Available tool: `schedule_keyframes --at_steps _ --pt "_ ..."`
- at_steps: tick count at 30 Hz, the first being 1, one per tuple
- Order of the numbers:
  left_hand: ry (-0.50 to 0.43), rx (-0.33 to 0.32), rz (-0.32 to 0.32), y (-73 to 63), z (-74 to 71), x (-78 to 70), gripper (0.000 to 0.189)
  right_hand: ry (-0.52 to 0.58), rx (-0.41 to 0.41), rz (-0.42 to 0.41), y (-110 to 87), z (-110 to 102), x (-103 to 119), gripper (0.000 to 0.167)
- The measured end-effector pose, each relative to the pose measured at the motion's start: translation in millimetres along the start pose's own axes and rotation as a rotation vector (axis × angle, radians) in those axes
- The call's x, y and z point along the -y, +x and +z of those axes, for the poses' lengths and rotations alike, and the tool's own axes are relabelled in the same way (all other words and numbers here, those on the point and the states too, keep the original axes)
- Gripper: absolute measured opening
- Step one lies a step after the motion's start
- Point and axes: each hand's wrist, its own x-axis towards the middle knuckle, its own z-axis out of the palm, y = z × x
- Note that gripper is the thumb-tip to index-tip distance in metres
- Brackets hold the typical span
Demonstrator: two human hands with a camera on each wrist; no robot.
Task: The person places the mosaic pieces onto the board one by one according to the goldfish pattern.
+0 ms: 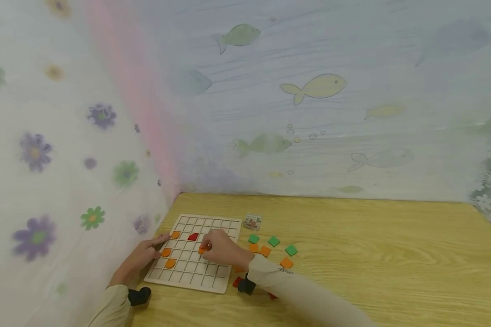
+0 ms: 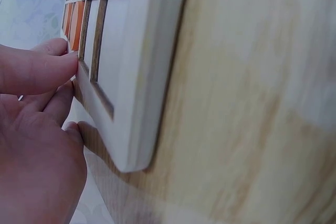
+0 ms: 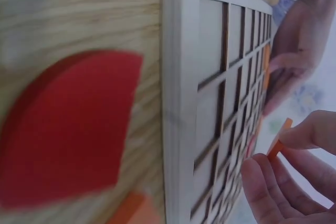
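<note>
A pale wooden grid board (image 1: pixel 192 268) lies on the table at lower left in the head view. One red piece (image 1: pixel 193 236) and several orange pieces, one of them a rounded orange piece (image 1: pixel 170 263), sit in its squares. My right hand (image 1: pixel 222 250) pinches an orange tile (image 3: pixel 278 139) between thumb and fingers over the board's middle. At the board's left edge rests my left hand (image 1: pixel 137 261); its thumb (image 2: pixel 47 71) touches the rim beside an orange piece, and the other fingers lie along the side.
Right of the board lie loose green tiles (image 1: pixel 273 241) and orange tiles (image 1: pixel 287 262). A red quarter-round piece (image 3: pixel 73 135) is close to the board's near right edge. A small patterned card (image 1: pixel 252 221) is by the far right corner. Walls (image 1: pixel 311 172) with fish and flowers border the table.
</note>
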Motion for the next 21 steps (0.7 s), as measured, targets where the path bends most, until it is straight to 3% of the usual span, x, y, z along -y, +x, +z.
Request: schedule_keyframes --at_steps 11,21 --pt "0.013 -0.028 0.013 0.8 1.1 0.0 0.063 0.0 -0.042 -0.052 28.8 24 -4 0.017" --pt "0.006 -0.039 -0.001 1.5 0.2 1.9 0.063 -0.104 -0.023 0.03 48.6 36 1 0.013"
